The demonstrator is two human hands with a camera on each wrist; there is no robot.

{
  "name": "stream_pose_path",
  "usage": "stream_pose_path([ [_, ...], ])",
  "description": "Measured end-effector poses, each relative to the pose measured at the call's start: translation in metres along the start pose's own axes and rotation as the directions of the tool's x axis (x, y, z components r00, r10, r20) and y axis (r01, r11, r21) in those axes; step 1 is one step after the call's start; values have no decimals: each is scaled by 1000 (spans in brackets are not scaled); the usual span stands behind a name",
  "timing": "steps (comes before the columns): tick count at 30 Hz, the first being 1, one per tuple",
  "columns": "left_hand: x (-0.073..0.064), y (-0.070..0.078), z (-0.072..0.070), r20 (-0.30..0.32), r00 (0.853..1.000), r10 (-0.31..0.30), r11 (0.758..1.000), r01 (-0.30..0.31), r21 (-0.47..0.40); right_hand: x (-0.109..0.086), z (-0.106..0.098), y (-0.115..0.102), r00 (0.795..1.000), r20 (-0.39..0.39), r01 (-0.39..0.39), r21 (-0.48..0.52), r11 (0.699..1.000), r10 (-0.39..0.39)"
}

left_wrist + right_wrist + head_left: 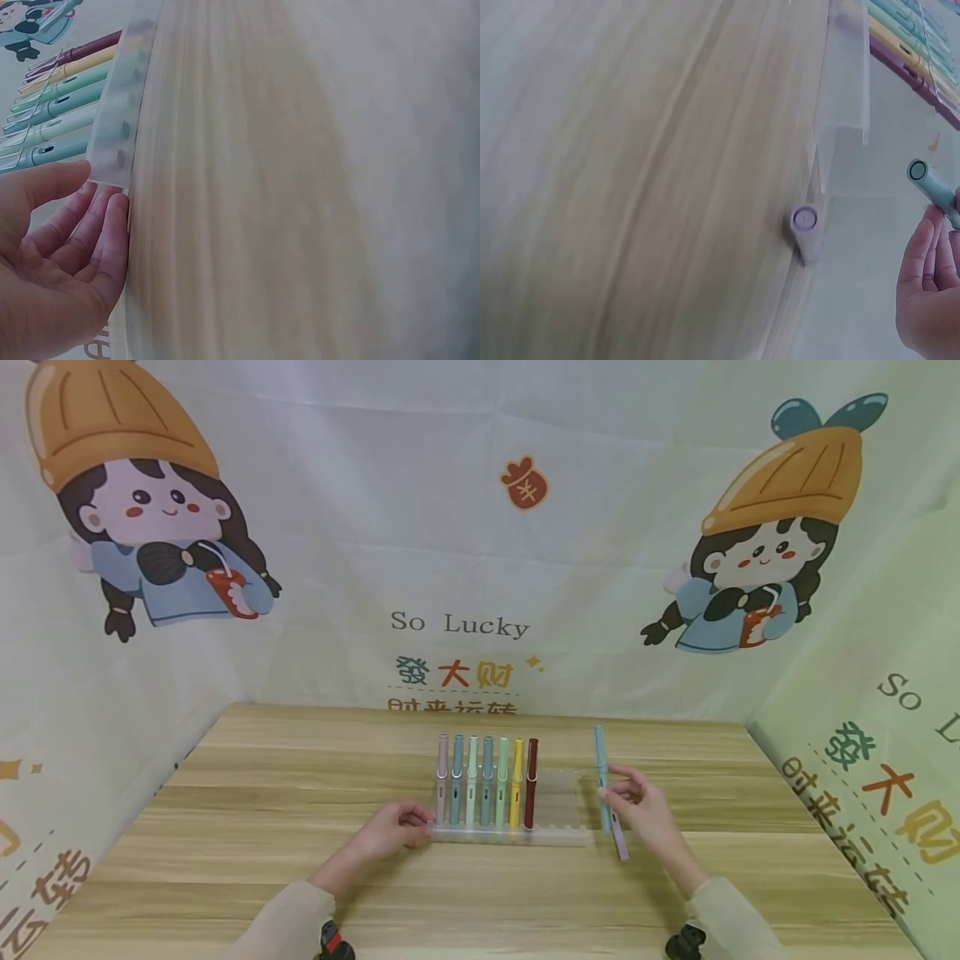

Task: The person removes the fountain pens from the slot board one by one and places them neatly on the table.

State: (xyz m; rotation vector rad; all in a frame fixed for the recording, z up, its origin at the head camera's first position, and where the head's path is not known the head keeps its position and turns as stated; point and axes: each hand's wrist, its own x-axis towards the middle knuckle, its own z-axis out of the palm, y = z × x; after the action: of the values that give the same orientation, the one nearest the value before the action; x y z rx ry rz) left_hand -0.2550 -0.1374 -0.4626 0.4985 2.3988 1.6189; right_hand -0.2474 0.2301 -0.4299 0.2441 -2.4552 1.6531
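A clear plastic pen stand (510,837) holds several capped pens side by side, with a dark red pen (532,783) last on the right and a yellow pen (517,785) beside it. My left hand (395,828) pinches the stand's left end, thumb (64,180) at its corner and fingers curled below. To the right of the stand, my right hand (637,802) holds a light blue pen (601,752) upright between thumb and fingers. Under that hand a lilac pen (619,842) lies on the table, its end (805,219) facing the right wrist camera.
The stand's right part (558,802) bears no pens. A wood-grain table (300,760) extends around the stand, and a printed cloth (465,543) with cartoon figures hangs behind and at both sides.
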Motion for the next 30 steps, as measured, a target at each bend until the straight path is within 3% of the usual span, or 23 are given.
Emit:
stream_pose_path([
  [6,-1,3,0,-15,1000,-12,1000,12,7,-2,-10,5,999,-22,36,-25,999,-36],
  [14,-8,23,1,-16,1000,-18,1000,18,6,-5,-22,11,999,-42,11,-40,999,-12],
  [23,0,2,1,-7,1000,-8,1000,8,10,-6,-35,18,997,-52,-54,-98,994,49],
  [30,-1,1,0,1,1000,4,1000,-4,2,-6,-40,23,997,-13,-77,-138,987,76],
])
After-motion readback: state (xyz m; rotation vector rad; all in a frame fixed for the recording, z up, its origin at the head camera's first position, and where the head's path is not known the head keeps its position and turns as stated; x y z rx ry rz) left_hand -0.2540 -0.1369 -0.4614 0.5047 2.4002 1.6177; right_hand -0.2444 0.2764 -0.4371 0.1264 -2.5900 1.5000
